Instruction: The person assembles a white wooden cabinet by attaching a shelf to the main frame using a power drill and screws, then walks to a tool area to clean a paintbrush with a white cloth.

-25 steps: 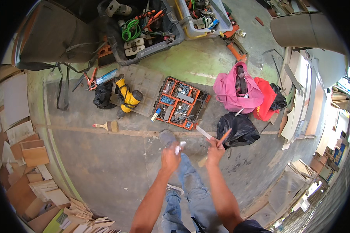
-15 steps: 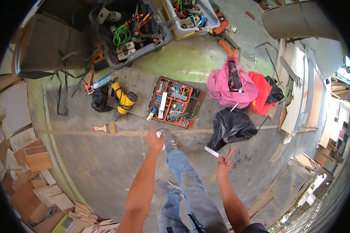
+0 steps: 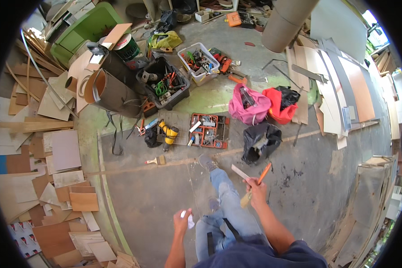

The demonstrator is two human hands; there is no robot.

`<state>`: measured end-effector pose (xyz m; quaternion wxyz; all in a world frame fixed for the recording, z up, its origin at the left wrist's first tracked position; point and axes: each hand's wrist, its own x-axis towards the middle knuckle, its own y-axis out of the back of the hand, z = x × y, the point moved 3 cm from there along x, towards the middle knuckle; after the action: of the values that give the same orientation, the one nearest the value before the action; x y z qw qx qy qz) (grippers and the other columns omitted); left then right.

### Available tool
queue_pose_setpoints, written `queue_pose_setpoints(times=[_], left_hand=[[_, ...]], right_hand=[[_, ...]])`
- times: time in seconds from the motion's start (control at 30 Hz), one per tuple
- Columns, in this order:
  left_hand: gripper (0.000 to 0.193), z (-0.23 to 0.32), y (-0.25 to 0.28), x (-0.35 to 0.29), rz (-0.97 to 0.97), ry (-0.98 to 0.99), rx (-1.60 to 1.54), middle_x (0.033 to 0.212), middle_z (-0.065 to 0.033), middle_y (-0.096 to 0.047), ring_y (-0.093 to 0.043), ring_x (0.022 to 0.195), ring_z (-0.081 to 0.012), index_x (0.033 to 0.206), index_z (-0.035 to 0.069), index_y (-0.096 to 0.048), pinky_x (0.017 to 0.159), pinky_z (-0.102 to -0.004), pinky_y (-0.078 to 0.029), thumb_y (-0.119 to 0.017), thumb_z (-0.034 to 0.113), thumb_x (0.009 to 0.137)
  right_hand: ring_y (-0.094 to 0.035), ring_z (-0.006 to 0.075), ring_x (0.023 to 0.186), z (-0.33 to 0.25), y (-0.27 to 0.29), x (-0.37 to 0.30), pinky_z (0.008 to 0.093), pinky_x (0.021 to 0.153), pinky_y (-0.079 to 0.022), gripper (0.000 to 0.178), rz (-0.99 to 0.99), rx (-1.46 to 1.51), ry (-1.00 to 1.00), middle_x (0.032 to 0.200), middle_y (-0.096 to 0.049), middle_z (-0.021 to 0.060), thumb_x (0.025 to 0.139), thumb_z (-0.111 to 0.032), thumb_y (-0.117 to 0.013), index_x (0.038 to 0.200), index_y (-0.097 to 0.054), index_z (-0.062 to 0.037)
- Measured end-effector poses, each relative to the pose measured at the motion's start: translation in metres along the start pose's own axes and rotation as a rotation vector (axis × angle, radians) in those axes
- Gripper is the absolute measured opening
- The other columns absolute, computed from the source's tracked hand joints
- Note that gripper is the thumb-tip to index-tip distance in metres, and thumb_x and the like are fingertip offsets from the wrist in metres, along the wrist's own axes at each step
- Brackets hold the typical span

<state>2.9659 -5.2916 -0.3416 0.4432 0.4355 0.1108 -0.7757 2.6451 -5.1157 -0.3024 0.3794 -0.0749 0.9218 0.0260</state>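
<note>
My left hand (image 3: 182, 221) is closed round a crumpled white piece of paper or cloth (image 3: 189, 219), low beside my left leg. My right hand (image 3: 257, 194), in front of my right knee, grips several slim things together. A flat whitish strip (image 3: 240, 171) points up and left from its fingers, and a slim orange stick-like tool (image 3: 264, 172) points up and right. Under the fingers hangs a tan, flat-ended piece (image 3: 245, 200), its kind unclear. Beyond my foot lies an open organizer case (image 3: 210, 129) with orange dividers and small hardware; a yellow-and-black power tool (image 3: 169, 134) rests at its left.
A paintbrush (image 3: 156, 160) lies on the floor at left. Black (image 3: 261, 140), pink (image 3: 248, 107) and red (image 3: 279, 106) bags sit at right. Tool bins (image 3: 176, 96) stand farther back. Board offcuts (image 3: 84, 202) line the left side; long panels (image 3: 330, 89) lie at far right.
My left hand has drawn back from near the shoe toward my body, still holding the white piece. My right hand keeps its things. The view has shifted, showing more of the far area.
</note>
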Motion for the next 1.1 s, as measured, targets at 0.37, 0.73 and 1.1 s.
queue_pose_setpoints(times=[0.37,0.73,1.1], left_hand=[[0.047,0.178,-0.19,-0.261,-0.643,-0.728,0.525,0.1,-0.0123,-0.069,-0.065,0.087,-0.0229,0.107,0.002,-0.065,0.079,-0.0353,-0.051,-0.082,0.032,0.074],[0.067,0.13,-0.445,-0.387,-1.217,-0.97,0.756,0.099,-0.0167,-0.064,-0.063,0.094,-0.0376,0.125,0.005,-0.052,0.081,-0.0441,-0.049,-0.08,0.019,0.067],[0.062,0.109,-0.692,-0.492,-1.628,-0.979,0.986,0.116,-0.0177,-0.06,-0.057,0.11,-0.0358,0.128,0.002,-0.05,0.092,-0.042,-0.045,-0.071,0.01,0.07]], right_hand=[[-0.053,0.0108,0.059,-0.096,0.109,-0.171,0.026,0.056,-0.046,0.006,-0.261,0.444,0.077,0.083,-0.066,0.0109,0.085,-0.004,-0.066,0.089,-0.061,-0.0023],[-0.053,0.0097,0.068,-0.171,0.39,-0.201,0.0256,0.065,-0.045,0.003,0.084,0.647,0.459,0.086,-0.065,0.0093,0.088,-0.005,-0.062,0.09,-0.059,-0.0041],[-0.054,0.0115,0.073,-0.281,0.693,-0.199,0.0272,0.07,-0.045,0.005,0.525,0.733,0.924,0.095,-0.067,0.0093,0.093,-0.01,-0.06,0.093,-0.062,-0.0061]])
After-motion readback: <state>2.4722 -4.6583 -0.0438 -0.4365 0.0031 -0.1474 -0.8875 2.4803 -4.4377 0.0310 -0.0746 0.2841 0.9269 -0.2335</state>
